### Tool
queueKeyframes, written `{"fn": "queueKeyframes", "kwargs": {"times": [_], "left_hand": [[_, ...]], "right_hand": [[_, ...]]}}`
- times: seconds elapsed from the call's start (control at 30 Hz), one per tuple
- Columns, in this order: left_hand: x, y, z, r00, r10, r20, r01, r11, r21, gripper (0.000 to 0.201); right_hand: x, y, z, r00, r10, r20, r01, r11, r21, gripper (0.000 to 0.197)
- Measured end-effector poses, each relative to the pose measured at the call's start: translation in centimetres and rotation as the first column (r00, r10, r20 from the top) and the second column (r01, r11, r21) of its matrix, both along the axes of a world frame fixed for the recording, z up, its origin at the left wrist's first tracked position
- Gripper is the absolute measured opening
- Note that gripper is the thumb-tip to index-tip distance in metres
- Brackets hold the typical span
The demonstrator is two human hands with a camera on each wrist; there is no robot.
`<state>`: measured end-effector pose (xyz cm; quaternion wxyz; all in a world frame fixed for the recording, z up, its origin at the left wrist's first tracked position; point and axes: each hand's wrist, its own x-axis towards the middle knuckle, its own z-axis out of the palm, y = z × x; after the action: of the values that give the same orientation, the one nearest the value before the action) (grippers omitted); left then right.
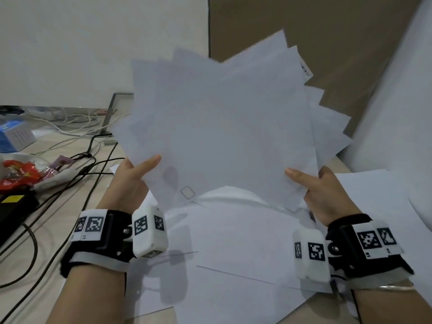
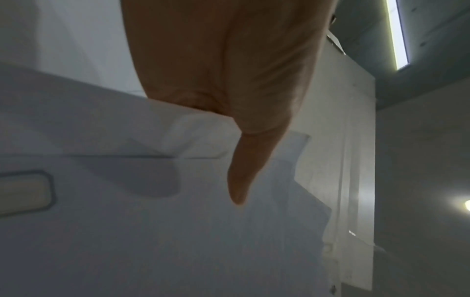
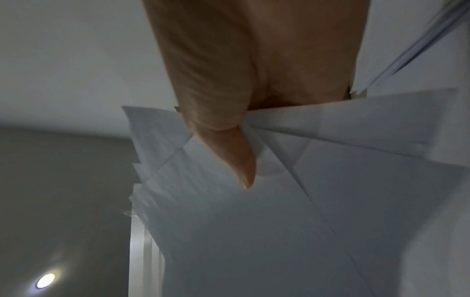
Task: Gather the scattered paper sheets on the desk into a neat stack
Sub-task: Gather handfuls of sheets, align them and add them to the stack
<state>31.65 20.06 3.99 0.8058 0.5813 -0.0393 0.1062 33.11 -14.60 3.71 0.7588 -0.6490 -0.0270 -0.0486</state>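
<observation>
1. Both grips pinch the fanned paper sheets (image 1: 217, 127): left hand (image 1: 133, 176) at the near-left edge, right hand (image 1: 325, 195) near-right, raised above the tabletop (image 1: 58, 230).
2. Corners splay far-right; squaring needs them turned upright.

Light wood-grain desk (image 1: 70, 164) carried everything. White paper sheets (image 1: 233, 265) lay loose and overlapping across near-centre and right of desk, edges askew. Left side: black cables (image 1: 88, 169) snaked over surface, white cables (image 1: 70, 122) tangled farther back. Red snack wrapper (image 1: 19, 176) sat near left edge, beside crumpled pale wrapper (image 1: 55, 171). Black device with yellow label (image 1: 14, 206) below wrapper. Blue-white box (image 1: 14, 136) at far left. Dark-framed flat panel (image 1: 114, 113) at back.
</observation>
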Motion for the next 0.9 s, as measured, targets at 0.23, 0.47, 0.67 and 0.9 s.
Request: {"fn": "queueKeyframes", "kwargs": {"times": [0.23, 0.47, 0.67, 0.9], "left_hand": [[-0.3, 0.8, 0.1, 1.000, -0.012, -0.007, 0.012, 1.000, 0.027, 0.047], [-0.5, -0.6, 1.2, 0.993, 0.079, 0.082, -0.091, 0.985, 0.148, 0.046], [-0.5, -1.1, 2.1, 0.946, 0.287, 0.149, -0.310, 0.937, 0.159, 0.011], [-1.7, 0.9, 2.4, 0.979, 0.133, 0.157, -0.168, 0.958, 0.231, 0.059]], "right_hand": [[-0.3, 0.2, 0.7, 0.990, 0.128, 0.063, -0.129, 0.992, 0.007, 0.054], [0.1, 0.2, 0.6, 0.995, 0.052, 0.085, -0.061, 0.994, 0.095, 0.042], [0.1, 1.5, -0.1, 0.988, -0.065, 0.143, 0.063, 0.998, 0.014, 0.050], [-0.7, 0.7, 1.3, 0.985, 0.063, 0.163, -0.056, 0.997, -0.048, 0.050]]}}
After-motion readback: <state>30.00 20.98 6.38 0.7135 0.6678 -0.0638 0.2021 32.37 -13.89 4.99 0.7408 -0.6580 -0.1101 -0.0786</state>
